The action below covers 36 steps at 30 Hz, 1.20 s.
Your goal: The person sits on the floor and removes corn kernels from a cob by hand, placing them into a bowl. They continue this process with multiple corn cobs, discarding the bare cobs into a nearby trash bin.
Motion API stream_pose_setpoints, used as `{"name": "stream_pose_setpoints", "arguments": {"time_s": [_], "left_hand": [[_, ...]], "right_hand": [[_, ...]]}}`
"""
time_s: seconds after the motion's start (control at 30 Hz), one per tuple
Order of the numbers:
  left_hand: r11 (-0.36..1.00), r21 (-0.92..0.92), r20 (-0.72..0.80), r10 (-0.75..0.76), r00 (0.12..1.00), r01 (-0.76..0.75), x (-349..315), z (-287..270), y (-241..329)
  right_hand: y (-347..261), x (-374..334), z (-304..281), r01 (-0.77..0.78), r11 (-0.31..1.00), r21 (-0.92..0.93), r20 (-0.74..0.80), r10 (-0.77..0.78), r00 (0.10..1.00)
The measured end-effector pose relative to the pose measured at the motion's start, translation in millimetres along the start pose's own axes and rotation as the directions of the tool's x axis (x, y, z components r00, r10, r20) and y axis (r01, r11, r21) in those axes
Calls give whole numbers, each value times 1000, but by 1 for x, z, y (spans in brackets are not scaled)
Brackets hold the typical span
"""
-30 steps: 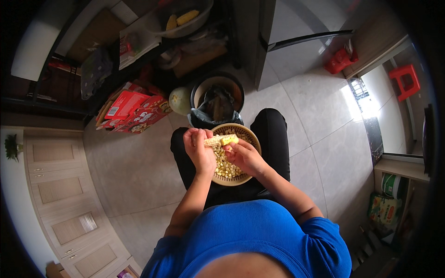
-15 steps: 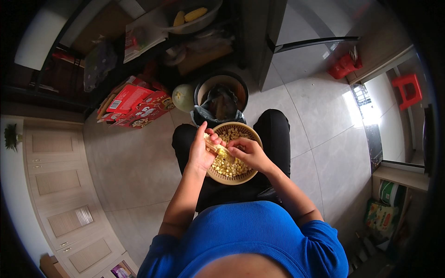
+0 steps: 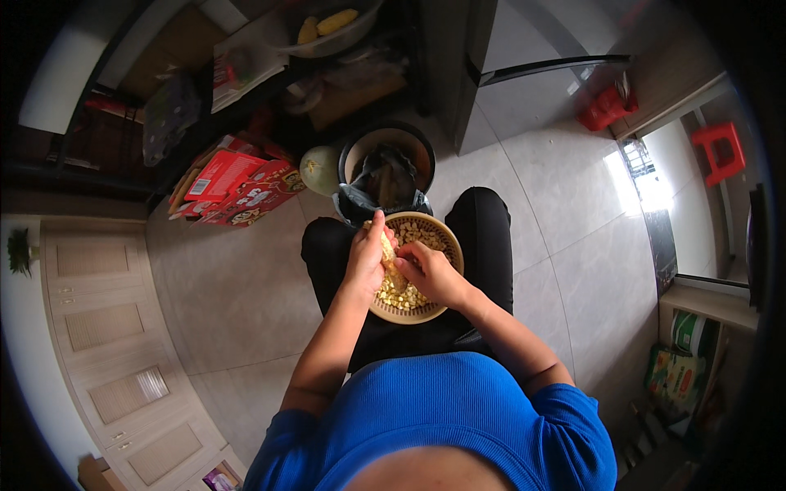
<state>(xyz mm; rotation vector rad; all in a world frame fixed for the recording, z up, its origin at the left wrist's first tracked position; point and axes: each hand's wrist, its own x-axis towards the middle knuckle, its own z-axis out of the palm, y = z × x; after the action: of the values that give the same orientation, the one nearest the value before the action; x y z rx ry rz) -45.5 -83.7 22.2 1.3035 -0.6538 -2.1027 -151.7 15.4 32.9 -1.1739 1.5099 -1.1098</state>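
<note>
Both my hands are close together over the basket, working one cob. Left hand (image 3: 366, 255) is clamped around the corn cob (image 3: 388, 252), thumb up and pointing away from me. Right hand (image 3: 434, 277) comes in from the other side, fingers bent, tips at the cob's near end. Can't tell if they're pinching it or just pressing; my own fingers block the view.

Cob location: tilted, above the left half of the round tan basket (image 3: 409, 319), held rather than resting in it. Loose yellow kernels (image 3: 426, 235) cover the basket bottom; slotted side wall visible around them. Basket sits between my legs, black trousers (image 3: 493, 233) on either side. Blue ribbed top (image 3: 458, 401) fills the near view.

Just past the basket: round bin (image 3: 426, 151) with a dark liner (image 3: 352, 203) hanging over its near edge. Pale green melon (image 3: 318, 170) on the floor, left of the bin. Red printed cartons (image 3: 237, 192), left of the melon.

Behind those, a clear bowl (image 3: 360, 37) up on the dark rack (image 3: 419, 61) with yellow cobs (image 3: 336, 21) in it. Grey fridge (image 3: 540, 33) right of the rack. Far right: red bag (image 3: 607, 109) near the fridge, red stool (image 3: 719, 153) beyond. Floor is grey tile (image 3: 532, 319); wood-tone cabinet doors (image 3: 98, 331) run along the left.
</note>
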Motion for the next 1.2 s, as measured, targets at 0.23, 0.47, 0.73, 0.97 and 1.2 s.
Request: {"name": "stream_pose_setpoints", "arguments": {"time_s": [0.23, 0.47, 0.73, 0.97, 1.2], "left_hand": [[973, 230, 29, 27, 999, -33, -2, 4, 1], [967, 253, 31, 25, 999, -32, -5, 9, -1], [986, 165, -21, 8, 1000, -4, 2, 4, -8], [968, 245, 47, -57, 997, 43, 6, -6, -7], [984, 73, 100, -167, 981, 160, 0, -7, -8]], "right_hand": [[-4, 1, -9, 35, 999, -16, 88, -34, 996], [3, 0, -1, 56, 995, -87, 52, -51, 997], [4, 0, 5, 96, 980, -176, 34, -92, 995], [3, -4, 5, 219, 956, -194, -91, -240, 967], [9, 0, 0, 196, 977, -88, -123, -206, 971]]}}
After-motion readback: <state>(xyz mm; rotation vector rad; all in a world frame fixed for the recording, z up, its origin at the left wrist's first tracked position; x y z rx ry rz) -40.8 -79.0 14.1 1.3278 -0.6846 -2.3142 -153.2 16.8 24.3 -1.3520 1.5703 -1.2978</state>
